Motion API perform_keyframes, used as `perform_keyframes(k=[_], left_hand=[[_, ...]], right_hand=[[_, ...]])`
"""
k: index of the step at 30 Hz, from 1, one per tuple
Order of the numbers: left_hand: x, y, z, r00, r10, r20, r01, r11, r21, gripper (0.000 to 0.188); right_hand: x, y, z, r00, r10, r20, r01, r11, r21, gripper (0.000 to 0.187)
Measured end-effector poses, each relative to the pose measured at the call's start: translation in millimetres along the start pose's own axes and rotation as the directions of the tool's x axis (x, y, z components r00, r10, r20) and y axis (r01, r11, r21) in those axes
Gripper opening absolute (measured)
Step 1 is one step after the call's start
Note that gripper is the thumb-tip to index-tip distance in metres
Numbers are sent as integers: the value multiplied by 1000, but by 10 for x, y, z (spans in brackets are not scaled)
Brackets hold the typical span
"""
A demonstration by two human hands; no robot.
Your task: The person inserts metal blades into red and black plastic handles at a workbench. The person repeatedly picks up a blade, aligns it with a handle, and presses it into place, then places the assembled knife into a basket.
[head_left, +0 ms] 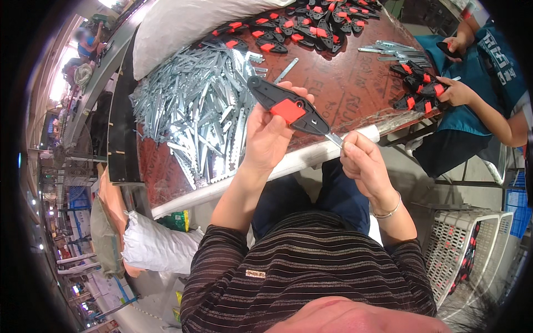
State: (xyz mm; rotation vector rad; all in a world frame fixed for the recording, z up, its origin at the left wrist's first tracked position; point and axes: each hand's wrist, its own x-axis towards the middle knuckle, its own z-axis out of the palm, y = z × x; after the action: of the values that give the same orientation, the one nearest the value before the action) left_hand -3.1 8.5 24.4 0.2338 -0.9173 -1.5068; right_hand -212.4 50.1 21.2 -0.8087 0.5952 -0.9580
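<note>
My left hand (271, 130) is closed round a black plastic tool body (311, 121) with a red tab (287, 111), held up over the table's near edge. A narrow flat metal strip (335, 139) sticks out of the body's lower right end. The thumb and fingers of my right hand (363, 161) pinch the strip's outer end. Whether the strip's other end sits fully inside the body cannot be seen. Left of my left hand lies a large heap of loose metal strips (194, 105), some with notched edges.
Many similar black-and-red bodies (311, 25) are piled on the red-brown table (327, 83). A white sack (177, 33) lies at the back left. On the right a co-worker's hands (458, 91) handle more pieces beside metal strips (394, 51). A white crate (452, 244) stands lower right.
</note>
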Motion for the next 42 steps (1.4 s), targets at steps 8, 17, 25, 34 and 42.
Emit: perform_keyframes(k=[8,17,25,34,42], left_hand=[[-80,-217,-48,994,-101,-49,101,995,3,49],[-116,115,-546,882,107,-458,109,900,422,44],[-210,480,-936,826,238,-511,180,748,639,25],[478,375,-1131,933,35,-359,290,520,804,32],[1871,-678,-1160,959,-81,-270,281,367,887,46]], right_hand=[[140,73,14,999,-4,-54,4,1000,6,19],[699,62,-932,857,-381,-347,65,748,-661,16],[1211,371,-281,718,-539,440,409,-184,-894,36],[1240,655,92,754,-301,584,501,-312,-807,12],[742,545,-608,766,-642,-33,181,265,-947,10]])
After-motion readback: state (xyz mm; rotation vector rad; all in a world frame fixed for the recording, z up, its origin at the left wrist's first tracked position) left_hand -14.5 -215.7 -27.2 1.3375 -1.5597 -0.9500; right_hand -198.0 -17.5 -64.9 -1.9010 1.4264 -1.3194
